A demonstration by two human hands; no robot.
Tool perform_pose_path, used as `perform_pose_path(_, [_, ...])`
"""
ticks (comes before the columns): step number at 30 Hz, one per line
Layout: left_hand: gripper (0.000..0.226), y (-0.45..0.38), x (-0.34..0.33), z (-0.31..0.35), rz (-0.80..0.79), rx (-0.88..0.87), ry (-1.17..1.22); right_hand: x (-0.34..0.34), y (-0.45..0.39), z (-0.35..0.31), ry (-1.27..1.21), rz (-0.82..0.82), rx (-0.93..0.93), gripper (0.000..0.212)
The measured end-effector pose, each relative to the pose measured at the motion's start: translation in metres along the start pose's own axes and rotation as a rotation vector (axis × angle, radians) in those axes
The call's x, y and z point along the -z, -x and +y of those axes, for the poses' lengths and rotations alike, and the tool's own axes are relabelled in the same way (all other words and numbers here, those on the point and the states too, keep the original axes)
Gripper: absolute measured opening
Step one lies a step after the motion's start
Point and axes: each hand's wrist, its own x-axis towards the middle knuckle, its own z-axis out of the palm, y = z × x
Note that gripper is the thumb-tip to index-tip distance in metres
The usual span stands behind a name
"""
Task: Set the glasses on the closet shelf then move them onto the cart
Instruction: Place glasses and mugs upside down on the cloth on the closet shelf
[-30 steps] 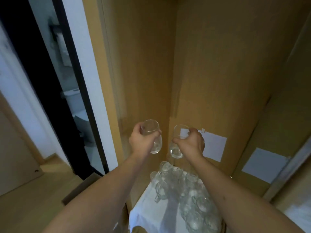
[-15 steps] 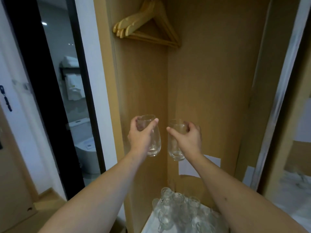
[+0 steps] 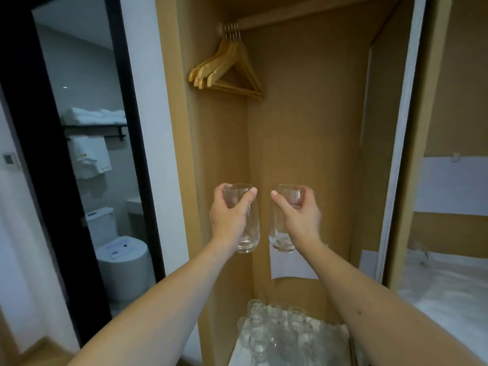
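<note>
Head view: left hand (image 3: 232, 215) and right hand (image 3: 298, 215) are each gripping a glass (image 3: 247, 233), upright; keeping both level, apart, would prevent clinking above the clustered glasses (image 3: 277, 328).

1. The left hand (image 3: 231, 215) and right hand (image 3: 298, 217) now hold their glasses higher in the closet, well above the cluster of glasses (image 3: 274, 331) below.
2. Both held glasses now stand upright rather than tilted.
3. The wooden hangers (image 3: 227, 72) and their rail (image 3: 303, 17) come fully into view.

Two clear stemless glasses (image 3: 248, 233) (image 3: 280, 240) held upright side by side, apart, inside the closet.
</note>
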Motion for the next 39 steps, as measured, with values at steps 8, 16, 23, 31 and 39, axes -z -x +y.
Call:
perform_pose_path(8, [0.056, 0.034, 0.01, 0.005, -0.105, 0.039, 0.064, 0.033, 0.049, -0.016, 0.174, 0.119, -0.01, 0.051])
perform_pose_path(16, [0.05, 0.076, -0.009, 0.008, -0.196, 0.078, 0.106, 0.081, 0.084, -0.026, 0.26, 0.254, -0.037, 0.063])
perform_pose_path(23, [0.055, 0.111, -0.048, 0.027, -0.274, 0.067, 0.102, 0.134, 0.099, -0.047, 0.315, 0.328, -0.035, 0.049])
perform_pose_path(31, [0.049, 0.161, -0.116, 0.043, -0.36, 0.082, 0.16, 0.213, 0.106, -0.06, 0.386, 0.404, -0.042, 0.055])
perform_pose_path(39, [0.065, 0.22, -0.197, 0.05, -0.447, 0.123, 0.18, 0.311, 0.105, -0.052, 0.39, 0.423, -0.056, 0.054])
